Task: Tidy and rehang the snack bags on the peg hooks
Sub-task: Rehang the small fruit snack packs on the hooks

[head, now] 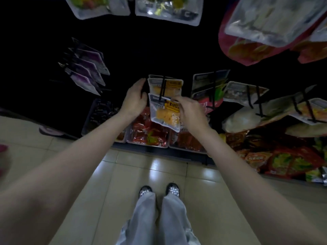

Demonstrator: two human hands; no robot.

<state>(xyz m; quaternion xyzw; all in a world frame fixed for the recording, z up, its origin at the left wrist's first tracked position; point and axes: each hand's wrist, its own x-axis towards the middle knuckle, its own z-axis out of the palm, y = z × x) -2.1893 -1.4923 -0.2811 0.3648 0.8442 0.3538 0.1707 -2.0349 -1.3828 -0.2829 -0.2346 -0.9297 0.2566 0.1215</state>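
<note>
Two yellow snack bags hang on a black peg hook [162, 89] in the middle of the dark rack. The rear yellow bag [166, 86] sits flat on the hook. The front yellow bag [164, 112] tilts down at the hook's tip. My right hand [189, 110] pinches the front bag's top right edge. My left hand [135, 99] reaches in at the left edge of the bags with its fingers curved; whether it holds a bag cannot be told.
Purple bags [88, 71] hang on hooks at the left. Mixed bags [246, 92] hang at the right and clear pouches [168, 9] overhead. Trays of red packets [150, 135] line the bottom shelf. Tiled floor [159, 174] and my shoes lie below.
</note>
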